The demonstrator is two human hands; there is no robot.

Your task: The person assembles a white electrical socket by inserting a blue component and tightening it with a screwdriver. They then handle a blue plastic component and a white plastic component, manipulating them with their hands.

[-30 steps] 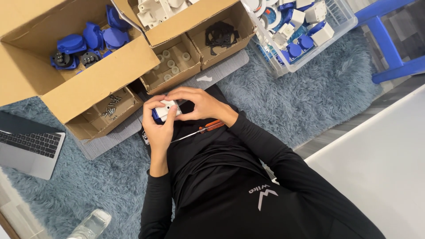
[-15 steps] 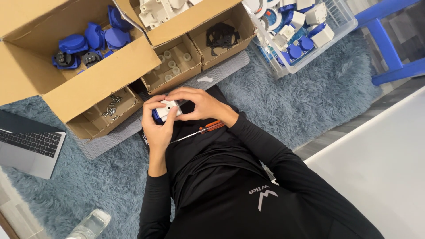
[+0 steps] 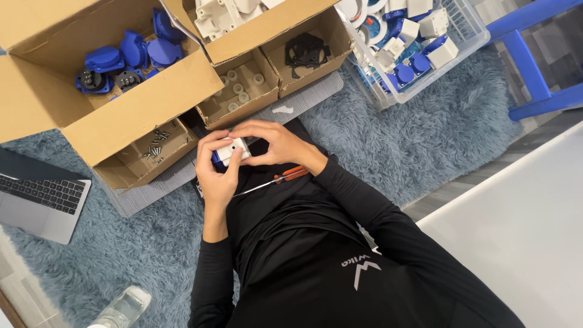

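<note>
Partly cut off at the left edge, a grey laptop (image 3: 39, 197) lies on the shaggy blue-grey rug (image 3: 437, 146), and only the top of a clear bottle (image 3: 121, 308) shows at the bottom edge. Above them a large cardboard box (image 3: 139, 109) holds blue socket covers (image 3: 124, 54), some hidden behind its flap. Just below it a small carton of screws (image 3: 152, 149) sits half in shadow, so single screws are hard to make out. Next, the left hand (image 3: 215, 179) is curled about a small white and blue socket housing (image 3: 231, 150), thumb laid on its white face; the blue part shows only as a sliver under the fingers. The right hand (image 3: 276, 143) closes over the same piece from the right, its fingers arched across the top, and what the fingertips press cannot be told. The housing sits between both hands above the person's lap. An orange-handled screwdriver (image 3: 285, 176) lies on the dark clothing just below the right wrist, its shaft running under the left palm. Behind the hands, open cartons hold pale round parts (image 3: 243, 91) and black gaskets (image 3: 306, 50). Farther right a clear plastic crate (image 3: 467, 45) of white and blue parts runs out of view at the top, beside a blue frame (image 3: 528, 73). Compared with a second ago, hands and housing lie in the same place with the same grasp; nothing has visibly shifted.
</note>
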